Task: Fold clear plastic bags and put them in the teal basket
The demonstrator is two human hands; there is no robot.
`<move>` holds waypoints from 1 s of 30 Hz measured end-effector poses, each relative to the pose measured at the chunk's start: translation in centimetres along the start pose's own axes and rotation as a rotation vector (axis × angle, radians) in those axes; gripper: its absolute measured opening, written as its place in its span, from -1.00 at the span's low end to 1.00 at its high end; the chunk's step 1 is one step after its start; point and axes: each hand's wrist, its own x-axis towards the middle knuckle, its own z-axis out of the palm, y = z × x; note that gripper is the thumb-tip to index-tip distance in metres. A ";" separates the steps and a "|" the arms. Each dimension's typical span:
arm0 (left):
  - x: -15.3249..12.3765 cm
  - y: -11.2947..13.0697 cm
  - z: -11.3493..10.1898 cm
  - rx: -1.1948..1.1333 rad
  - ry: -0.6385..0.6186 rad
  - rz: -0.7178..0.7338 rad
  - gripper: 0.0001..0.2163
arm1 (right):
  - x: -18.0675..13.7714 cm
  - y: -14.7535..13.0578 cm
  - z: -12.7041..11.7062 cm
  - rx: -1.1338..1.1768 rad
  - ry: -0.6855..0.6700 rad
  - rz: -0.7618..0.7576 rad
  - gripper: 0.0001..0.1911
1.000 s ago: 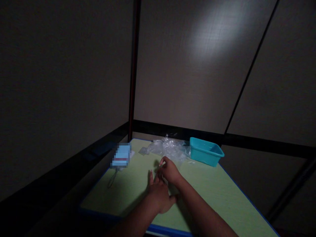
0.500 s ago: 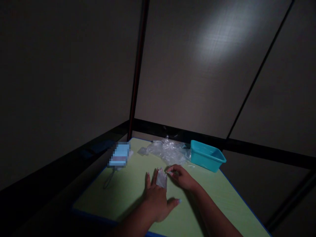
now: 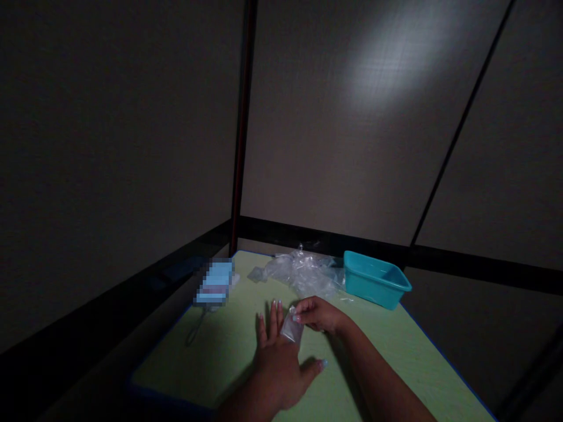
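My left hand (image 3: pixel 280 366) lies palm down above the table with its fingers spread and its thumb out to the right. A small clear plastic bag (image 3: pixel 292 332) covers its index finger; whether the finger is inside or beneath the plastic I cannot tell. From the right, my right hand (image 3: pixel 319 315) pinches the far end of this bag between thumb and fingertips. Just beyond both hands spreads a crumpled heap of clear plastic bags (image 3: pixel 303 271).
A turquoise plastic basket (image 3: pixel 373 288) stands at the table's back right corner. At the left edge is a blurred-out bluish rectangular object (image 3: pixel 215 283) with a cord loop (image 3: pixel 193 334). The light green table (image 3: pixel 220 369) has a blue edge, with dark-trimmed walls behind.
My right hand has closed in on the small bag and now grips its far end. The left hand's middle finger has parted from the bag-covered index finger. The view has shifted slightly.
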 end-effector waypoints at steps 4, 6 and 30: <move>0.1 0.0 0.1 -0.009 -0.006 -0.032 -0.22 | 0.0 0.2 0.6 0.031 0.032 -0.002 -0.69; 0.1 -0.1 -0.1 -0.017 -0.015 -0.025 -0.23 | -0.1 0.3 0.6 0.023 0.046 -0.016 -0.68; 4.2 -5.7 0.2 -0.778 0.083 -0.166 -0.87 | 0.3 1.0 0.7 -0.104 0.086 -0.052 -0.70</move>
